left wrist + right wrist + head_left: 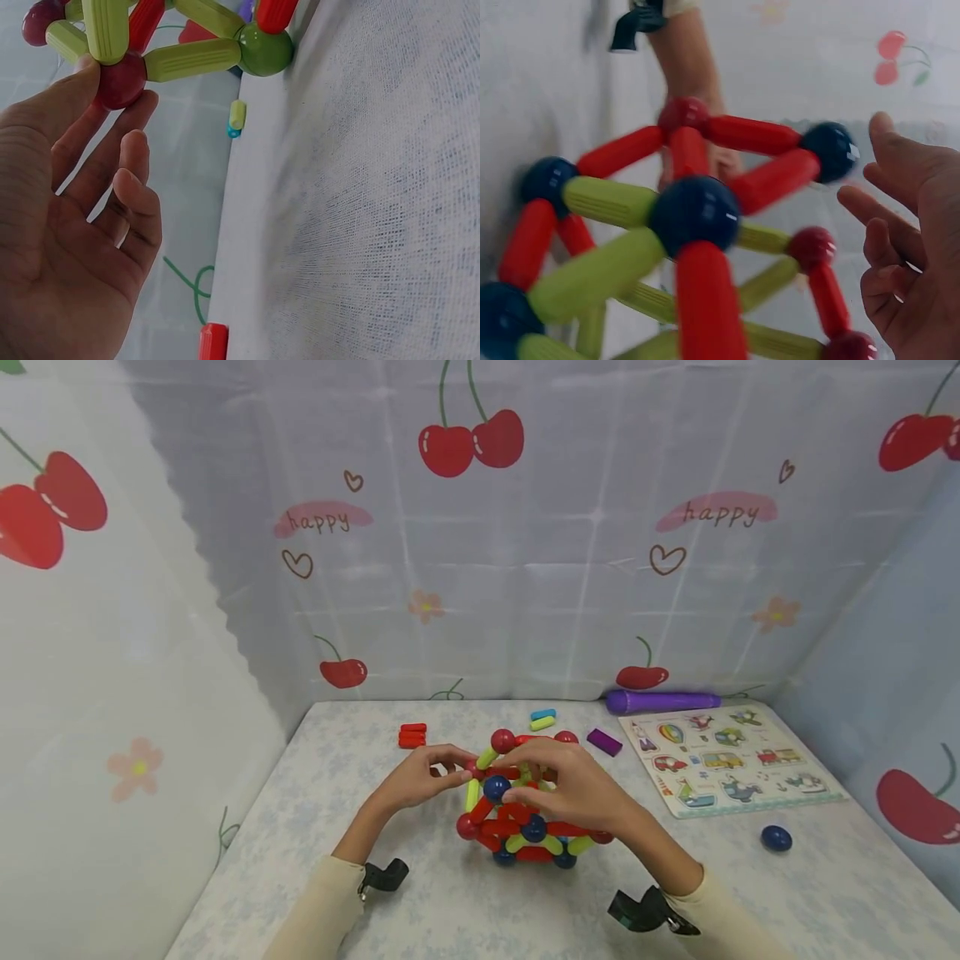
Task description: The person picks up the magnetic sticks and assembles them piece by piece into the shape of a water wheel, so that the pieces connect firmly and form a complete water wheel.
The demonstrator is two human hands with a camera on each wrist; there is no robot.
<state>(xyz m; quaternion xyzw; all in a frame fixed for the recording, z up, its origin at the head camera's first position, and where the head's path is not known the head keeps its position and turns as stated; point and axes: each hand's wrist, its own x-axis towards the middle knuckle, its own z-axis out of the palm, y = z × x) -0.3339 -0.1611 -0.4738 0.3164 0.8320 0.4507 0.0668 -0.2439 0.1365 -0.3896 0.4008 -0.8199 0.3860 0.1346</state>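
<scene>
A build of red and lime-green magnetic rods [532,853] joined by coloured balls stands on the table between both hands. My left hand [420,777] is at its upper left side. In the left wrist view the thumb and fingers pinch a red ball [122,84], from which lime rods [193,60] branch, one leading to a green ball [265,49]. My right hand [581,783] reaches over the build's right side. In the right wrist view its fingers [881,210] are spread and loosely bent, close beside a blue ball [829,152], with nothing held.
Short red rods [412,737] lie behind on the left. Blue and lime rods [542,722] and a purple piece [604,742] lie behind the build. On the right are a picture board [682,789], a purple stick [663,702] and a loose blue ball [776,838].
</scene>
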